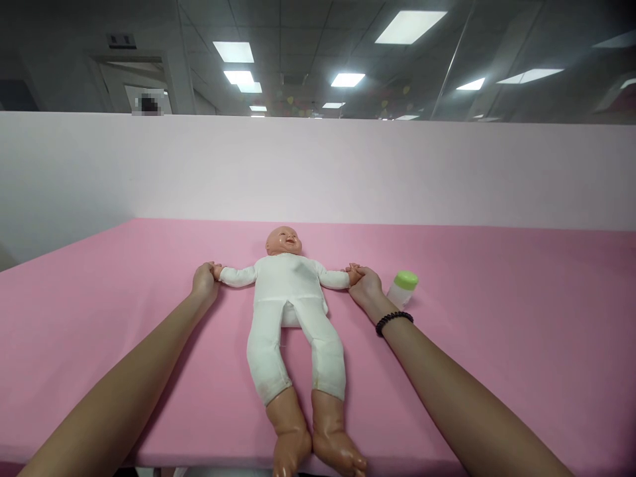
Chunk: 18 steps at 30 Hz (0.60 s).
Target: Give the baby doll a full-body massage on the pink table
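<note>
Head view looks down a pink table (501, 344) at a doll (288, 298) lying on its back, dressed in a white bodysuit, with its head toward the far side and its bare plastic feet at the near table edge. Its arms are stretched straight out to either side, and its legs run toward the camera, slightly apart. The left hand (203, 279) is closed around the end of the doll's arm on that side, with the small plastic doll hand (216, 270) pinched at the person's fingertips. The right hand (365, 286) grips the doll's other hand (353, 274) in the same way, its fingers curled together over it. Exactly how the fingers lie on each small hand is too small to tell. Both forearms rest low over the table, angling in from the lower corners. A black beaded bracelet (394, 322) circles the right wrist. Just beyond that hand stands a small white bottle (400, 289) with a green cap, near but not touching it. A pale pink partition (318, 172) runs along the table's far edge, and ceiling lights (410, 26) show above it.
</note>
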Available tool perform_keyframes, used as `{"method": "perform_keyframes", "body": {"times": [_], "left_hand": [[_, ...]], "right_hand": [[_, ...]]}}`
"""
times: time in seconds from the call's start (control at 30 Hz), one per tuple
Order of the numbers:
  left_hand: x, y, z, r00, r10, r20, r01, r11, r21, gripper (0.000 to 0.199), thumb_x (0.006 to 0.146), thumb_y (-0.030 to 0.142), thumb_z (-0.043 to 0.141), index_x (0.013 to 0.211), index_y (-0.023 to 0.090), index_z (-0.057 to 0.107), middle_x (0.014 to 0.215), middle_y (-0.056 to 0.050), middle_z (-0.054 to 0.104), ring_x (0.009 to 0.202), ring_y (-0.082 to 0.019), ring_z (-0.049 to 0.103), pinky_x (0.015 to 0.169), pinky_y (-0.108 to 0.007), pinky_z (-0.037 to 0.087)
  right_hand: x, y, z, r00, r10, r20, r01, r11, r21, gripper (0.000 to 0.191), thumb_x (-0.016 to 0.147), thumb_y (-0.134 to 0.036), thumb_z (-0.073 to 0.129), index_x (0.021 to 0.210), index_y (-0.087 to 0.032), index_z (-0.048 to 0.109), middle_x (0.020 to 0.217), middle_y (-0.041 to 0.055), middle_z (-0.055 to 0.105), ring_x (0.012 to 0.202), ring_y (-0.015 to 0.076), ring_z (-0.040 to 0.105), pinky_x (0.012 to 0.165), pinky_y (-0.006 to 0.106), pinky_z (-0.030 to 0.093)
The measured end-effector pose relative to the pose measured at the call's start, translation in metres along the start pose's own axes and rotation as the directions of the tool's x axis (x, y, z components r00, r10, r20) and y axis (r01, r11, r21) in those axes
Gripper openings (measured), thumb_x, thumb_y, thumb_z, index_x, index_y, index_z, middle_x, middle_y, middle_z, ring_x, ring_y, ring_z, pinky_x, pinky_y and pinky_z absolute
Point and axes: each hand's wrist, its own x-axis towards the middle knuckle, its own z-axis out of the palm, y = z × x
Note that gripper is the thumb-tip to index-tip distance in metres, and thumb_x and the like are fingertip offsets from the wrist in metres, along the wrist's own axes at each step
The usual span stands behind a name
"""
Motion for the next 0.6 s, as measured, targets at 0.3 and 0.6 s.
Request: {"method": "perform_keyframes", "body": {"times": [0.3, 0.6], "left_hand": [[-0.0029, 0.0018, 0.0043, 0.999, -0.013, -0.044, 0.013, 1.0, 0.018, 0.014, 0.075, 0.006, 0.046, 0.069, 0.018, 0.05, 0.066, -0.001, 0.055, 0.063, -0.013, 0.057, 0.067, -0.026, 0.049], [0.0008, -0.0002, -0.001, 1.0, 0.015, 0.001, -0.015, 0.997, 0.079, 0.016, 0.066, 0.003, 0.046, 0.069, 0.018, 0.051, 0.065, -0.001, 0.056, 0.063, -0.014, 0.056, 0.064, -0.027, 0.047]], "right_hand": [[-0.0013, -0.0005, 0.0001, 1.0, 0.002, -0.009, -0.002, 1.0, -0.011, 0.018, 0.079, -0.002, 0.043, 0.079, -0.017, 0.052, 0.072, 0.0001, 0.057, 0.059, 0.0102, 0.058, 0.06, 0.023, 0.058], [0.0, 0.0001, 0.0002, 1.0, -0.006, 0.005, 0.006, 1.0, -0.01, 0.019, 0.076, 0.0, 0.043, 0.076, -0.018, 0.051, 0.069, 0.0002, 0.058, 0.057, 0.0108, 0.058, 0.057, 0.024, 0.057]]}}
